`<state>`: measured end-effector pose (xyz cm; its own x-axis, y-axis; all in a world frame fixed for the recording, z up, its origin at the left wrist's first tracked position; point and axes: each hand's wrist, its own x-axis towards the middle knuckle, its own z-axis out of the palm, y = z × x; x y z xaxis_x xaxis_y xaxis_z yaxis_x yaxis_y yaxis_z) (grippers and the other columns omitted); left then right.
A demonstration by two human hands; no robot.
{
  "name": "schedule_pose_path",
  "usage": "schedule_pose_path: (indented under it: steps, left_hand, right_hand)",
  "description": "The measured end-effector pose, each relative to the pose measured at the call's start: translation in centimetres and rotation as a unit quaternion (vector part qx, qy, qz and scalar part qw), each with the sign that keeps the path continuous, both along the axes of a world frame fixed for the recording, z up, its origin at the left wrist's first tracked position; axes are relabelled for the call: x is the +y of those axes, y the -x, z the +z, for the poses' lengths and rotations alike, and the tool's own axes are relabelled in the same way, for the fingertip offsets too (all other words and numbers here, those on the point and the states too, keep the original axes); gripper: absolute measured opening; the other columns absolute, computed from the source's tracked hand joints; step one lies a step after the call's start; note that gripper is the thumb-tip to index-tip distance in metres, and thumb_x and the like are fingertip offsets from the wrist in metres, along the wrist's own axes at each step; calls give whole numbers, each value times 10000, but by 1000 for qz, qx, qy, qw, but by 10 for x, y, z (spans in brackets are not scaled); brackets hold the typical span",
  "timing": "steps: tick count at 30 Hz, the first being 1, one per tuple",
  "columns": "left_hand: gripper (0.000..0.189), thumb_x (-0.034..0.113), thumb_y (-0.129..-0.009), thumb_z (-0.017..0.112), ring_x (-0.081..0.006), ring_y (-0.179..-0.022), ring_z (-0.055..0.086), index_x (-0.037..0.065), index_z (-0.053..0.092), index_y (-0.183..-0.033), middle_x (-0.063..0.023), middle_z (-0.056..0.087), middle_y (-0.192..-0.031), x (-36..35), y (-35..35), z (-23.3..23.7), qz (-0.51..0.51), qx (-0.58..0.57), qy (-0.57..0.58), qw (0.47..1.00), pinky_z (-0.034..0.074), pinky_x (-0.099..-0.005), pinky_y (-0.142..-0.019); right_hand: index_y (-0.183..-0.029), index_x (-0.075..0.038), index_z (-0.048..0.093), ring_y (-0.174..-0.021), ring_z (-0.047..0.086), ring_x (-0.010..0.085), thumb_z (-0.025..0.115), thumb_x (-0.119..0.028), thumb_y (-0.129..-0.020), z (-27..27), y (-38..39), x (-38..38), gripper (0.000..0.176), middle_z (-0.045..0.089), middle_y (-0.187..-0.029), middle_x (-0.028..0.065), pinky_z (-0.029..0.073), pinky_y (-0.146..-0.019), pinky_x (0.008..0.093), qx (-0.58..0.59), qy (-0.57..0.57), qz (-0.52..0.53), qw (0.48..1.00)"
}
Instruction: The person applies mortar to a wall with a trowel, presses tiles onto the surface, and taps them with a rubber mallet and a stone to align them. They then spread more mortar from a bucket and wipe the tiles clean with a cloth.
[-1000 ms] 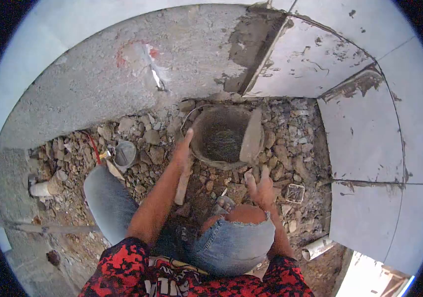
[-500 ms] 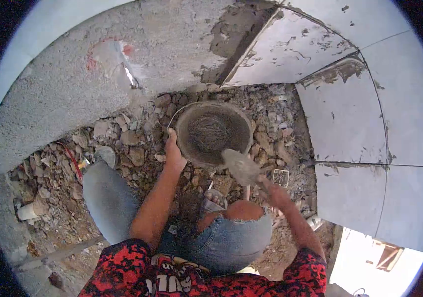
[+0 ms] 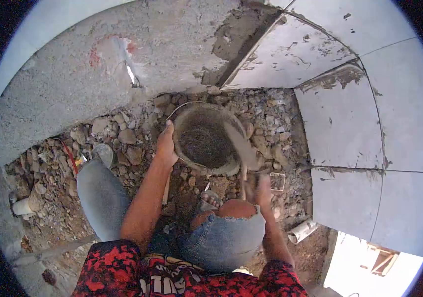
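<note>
A round bucket [image 3: 189, 119] sits tilted toward me over the rubble, with dark wet mortar [image 3: 204, 143] inside and its thin wire handle arching along the far left rim. My left hand [image 3: 167, 143] grips the bucket's left rim, its thumb uppermost. At the bucket's right side is a mortar-coated trowel [image 3: 243, 148], its blade blurred and overlapping the rim. My right hand [image 3: 262, 190], smeared by motion, is closed around the trowel's handle, which is mostly hidden.
Broken stones [image 3: 130, 143] cover the ground. A rough concrete wall [image 3: 73, 89] rises ahead and left; large pale tiles [image 3: 342, 114] line the right. A small square frame [image 3: 278, 181] and a white pipe piece [image 3: 303, 230] lie at right. My bent knees [image 3: 231, 242] flank the bucket's near side.
The trowel has swung upright along the bucket's right side, its blade turning away from me. My right hand has moved slightly left and nearer. The bucket has tilted a little, still in my left hand.
</note>
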<state>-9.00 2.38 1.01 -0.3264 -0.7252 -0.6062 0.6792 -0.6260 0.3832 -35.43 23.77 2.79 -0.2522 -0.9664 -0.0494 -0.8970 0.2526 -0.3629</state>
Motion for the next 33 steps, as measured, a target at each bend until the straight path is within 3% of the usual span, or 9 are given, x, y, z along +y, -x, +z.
schedule_pose_path:
  steps: [7, 9, 11, 13, 17, 18, 19, 27, 33]
  left_hand:
    - [519, 472, -856, 485, -299, -988, 556, 28, 520, -1123, -120, 572, -1098, -14, -25, -48, 9, -101, -123, 987, 433, -516, -859]
    - [517, 462, -868, 473, -299, -1015, 533, 17, 513, -1127, -131, 552, -1120, -11, -23, -52, 13, -69, -85, 994, 426, -497, -869]
    - [515, 452, -879, 461, -298, -1043, 510, 6, 506, -1131, -142, 531, -1142, -17, -23, -77, 18, -30, -41, 999, 419, -477, -880]
    - [574, 484, -861, 478, -287, -1090, 477, 11, 478, -1186, -141, 513, -1176, -29, -31, -138, -46, -143, -31, 988, 389, -460, -904]
    - [501, 432, -890, 451, -273, -1036, 528, 10, 500, -1155, -116, 554, -1136, -7, -1, -9, 1, -58, -6, 998, 407, -417, -918]
    - [518, 435, -888, 454, -254, -1060, 510, 1, 490, -1169, -114, 548, -1149, 1, 3, 4, -49, -202, 112, 972, 377, -380, -941]
    - [536, 437, -886, 458, -236, -1084, 493, -8, 480, -1184, -112, 542, -1161, 11, 9, 12, -105, -336, 226, 908, 347, -344, -964]
    - [513, 450, -864, 501, -177, -960, 506, 13, 544, -1131, -76, 580, -1049, 24, 33, 14, -190, -305, 281, 890, 378, -325, -860]
    - [481, 425, -860, 523, -169, -902, 522, 4, 571, -1087, -69, 603, -973, 43, 46, 10, -151, -312, 207, 915, 386, -320, -839]
  right_hand:
    - [-1314, -115, 336, -974, 519, 404, 633, -205, -747, -104, 14, 53, 646, 411, -1283, 181, 395, -842, 484, -32, -123, 86, 988]
    - [-1344, -174, 306, -921, 556, 384, 634, -246, -731, -95, 59, 74, 699, 420, -1304, 134, 446, -800, 449, -224, -215, -86, 947]
    - [-1327, -154, 330, -902, 576, 366, 608, -298, -749, -52, 68, 91, 657, 494, -1226, 148, 489, -720, 424, 50, -87, 49, 994]
    - [-1251, -73, 410, -867, 579, 377, 594, -233, -760, -27, 102, 101, 548, 571, -1056, 194, 467, -736, 454, 143, -114, 68, 981]
    - [-1233, -58, 418, -867, 573, 385, 606, -227, -756, 69, 85, 55, 540, 562, -1055, 213, 463, -723, 461, 135, -145, -17, 980]
    - [-1236, -59, 408, -868, 571, 390, 600, -236, -763, 83, 83, 46, 540, 559, -1055, 216, 461, -725, 468, 121, -163, -4, 979]
    - [-1238, -59, 399, -870, 568, 394, 594, -244, -770, 92, 81, 38, 540, 556, -1055, 219, 459, -728, 475, 107, -180, 6, 978]
    - [-1289, -175, 366, -744, 607, 376, 559, -318, -795, 60, 94, -27, 549, 594, -947, 207, 489, -667, 492, 279, -332, 190, 881]
    - [-1245, -95, 427, -912, 565, 396, 592, -341, -781, 31, 27, 25, 550, 595, -984, 201, 431, -851, 448, 22, -326, 112, 939]
